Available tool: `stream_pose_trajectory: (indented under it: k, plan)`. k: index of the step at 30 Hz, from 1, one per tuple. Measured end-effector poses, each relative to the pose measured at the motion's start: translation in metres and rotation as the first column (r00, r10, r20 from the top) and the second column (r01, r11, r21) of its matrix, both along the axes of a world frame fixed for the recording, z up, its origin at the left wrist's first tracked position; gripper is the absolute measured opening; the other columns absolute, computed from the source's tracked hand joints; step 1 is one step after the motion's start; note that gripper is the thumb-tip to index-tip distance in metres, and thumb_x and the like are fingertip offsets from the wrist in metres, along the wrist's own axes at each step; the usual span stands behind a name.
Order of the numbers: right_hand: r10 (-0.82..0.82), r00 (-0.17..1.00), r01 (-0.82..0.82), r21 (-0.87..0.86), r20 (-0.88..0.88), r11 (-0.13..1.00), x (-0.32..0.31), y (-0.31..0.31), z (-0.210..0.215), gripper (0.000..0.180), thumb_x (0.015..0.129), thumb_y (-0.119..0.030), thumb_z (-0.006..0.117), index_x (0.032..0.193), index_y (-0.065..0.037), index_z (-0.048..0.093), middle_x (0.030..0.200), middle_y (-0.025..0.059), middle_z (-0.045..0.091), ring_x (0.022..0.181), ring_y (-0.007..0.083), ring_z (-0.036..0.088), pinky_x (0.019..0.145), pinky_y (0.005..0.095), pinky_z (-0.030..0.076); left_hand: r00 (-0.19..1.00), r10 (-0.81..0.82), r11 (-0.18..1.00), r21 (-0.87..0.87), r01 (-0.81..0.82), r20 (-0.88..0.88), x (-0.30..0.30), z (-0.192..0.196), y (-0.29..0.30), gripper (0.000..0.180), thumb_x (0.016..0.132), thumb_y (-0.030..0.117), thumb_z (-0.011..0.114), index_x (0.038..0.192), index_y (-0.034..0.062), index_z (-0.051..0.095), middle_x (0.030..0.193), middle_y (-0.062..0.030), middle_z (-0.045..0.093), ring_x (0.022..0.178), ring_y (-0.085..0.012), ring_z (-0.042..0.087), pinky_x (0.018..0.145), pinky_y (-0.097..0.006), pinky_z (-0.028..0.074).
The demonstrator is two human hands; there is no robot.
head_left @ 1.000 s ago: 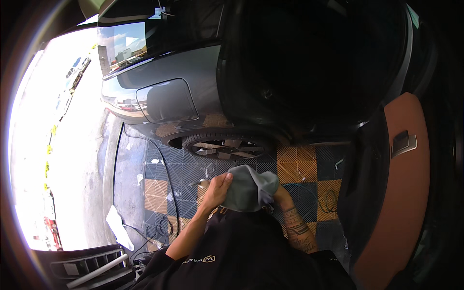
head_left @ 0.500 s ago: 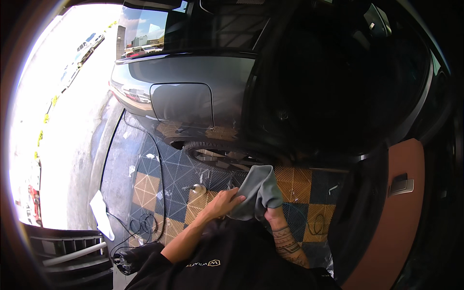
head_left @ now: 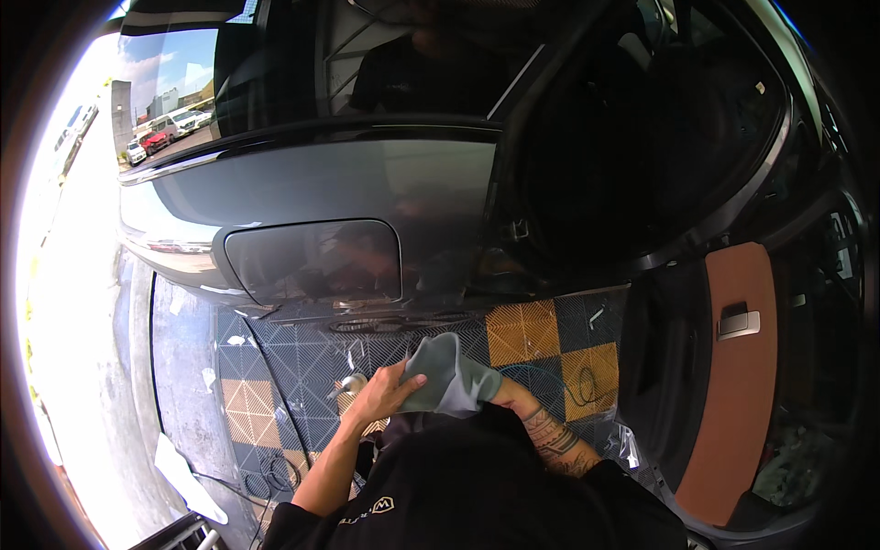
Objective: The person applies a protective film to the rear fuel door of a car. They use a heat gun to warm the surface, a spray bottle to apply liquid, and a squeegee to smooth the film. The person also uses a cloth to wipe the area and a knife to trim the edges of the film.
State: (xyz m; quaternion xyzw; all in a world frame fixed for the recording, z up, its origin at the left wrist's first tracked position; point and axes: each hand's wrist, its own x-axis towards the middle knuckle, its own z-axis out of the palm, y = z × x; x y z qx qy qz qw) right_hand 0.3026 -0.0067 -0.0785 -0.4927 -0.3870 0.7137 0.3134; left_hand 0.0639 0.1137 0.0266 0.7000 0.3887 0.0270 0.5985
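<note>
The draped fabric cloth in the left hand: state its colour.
The draped fabric cloth is grey with a slight green tint, seen in the head view.

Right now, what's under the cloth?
Floor tiles show past the far edge of the cloth. The right hand goes behind or into it, fingers covered; can't tell which. The left hand pinches its left side. Anything else beneath is hidden.
</note>
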Motion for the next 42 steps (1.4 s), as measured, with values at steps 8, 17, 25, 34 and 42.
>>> stream_pose_trajectory:
  k: [8, 17, 25, 34, 42]
  plan:
    - [0.51, 0.35, -0.46, -0.33, 0.786, 0.824, 0.045, 0.076, 0.045, 0.029, 0.09, -0.027, 0.062, 0.096, 0.0, 0.068, 0.099, 0.012, 0.069, 0.092, 0.0253, 0.066, 0.083, 0.0368, 0.052, 0.968, 0.204, 0.97, 0.161, -0.18, -0.146, -0.046, 0.009, 0.036, 0.041, 0.094, 0.027, 0.056, 0.119, -0.0051, 0.052, 0.08, -0.0209, 0.067, 0.077, -0.0308, 0.069, 0.071, -0.041, 0.05]
    - [0.396, 0.678, -0.593, 0.141, 0.619, 0.793, 0.148, 0.143, 0.032, 0.035, 0.091, -0.034, 0.062, 0.078, -0.002, 0.064, 0.062, 0.0126, 0.061, 0.06, 0.0255, 0.062, 0.061, 0.0385, 0.047, 0.694, 0.512, 0.859, 0.283, -0.427, -0.507, -0.047, 0.02, -0.071, 0.028, 0.09, 0.024, 0.059, 0.099, -0.0027, 0.063, 0.102, -0.0186, 0.058, 0.099, -0.035, 0.057, 0.085, -0.042, 0.043]
    - [0.533, 0.64, -0.73, 0.223, 0.554, 0.646, 0.226, 0.155, -0.008, 0.033, 0.091, -0.03, 0.062, 0.077, -0.001, 0.062, 0.057, 0.0106, 0.058, 0.05, 0.0202, 0.057, 0.053, 0.0366, 0.045, 0.594, 0.296, 0.706, -0.248, -0.664, -0.748, 0.036, 0.076, -0.218, 0.039, 0.09, 0.036, 0.064, 0.111, 0.0032, 0.066, 0.089, -0.0107, 0.071, 0.082, -0.0153, 0.065, 0.076, -0.033, 0.05]
    - [0.584, 0.717, -0.697, 0.379, 0.38, 0.609, 0.226, 0.176, -0.019, 0.03, 0.09, -0.031, 0.064, 0.082, -0.002, 0.065, 0.066, 0.0114, 0.065, 0.058, 0.0217, 0.063, 0.057, 0.0351, 0.048, 0.421, 0.329, 0.539, -0.198, -0.819, -0.845, 0.083, 0.133, -0.228, 0.038, 0.077, 0.041, 0.077, 0.088, 0.0049, 0.074, 0.069, 0.0003, 0.067, 0.062, -0.0088, 0.059, 0.06, -0.028, 0.047]
    - [0.677, 0.722, -0.644, 0.493, 0.141, 0.584, 0.194, 0.185, 0.009, 0.031, 0.087, -0.035, 0.066, 0.087, -0.004, 0.07, 0.076, 0.0137, 0.068, 0.071, 0.0264, 0.065, 0.067, 0.0383, 0.048, 0.42, 0.509, 0.632, -0.006, -0.775, -0.751, 0.131, 0.179, -0.171, 0.036, 0.071, 0.035, 0.084, 0.079, 0.0023, 0.072, 0.065, 0.0019, 0.059, 0.064, -0.01, 0.054, 0.062, -0.027, 0.044]
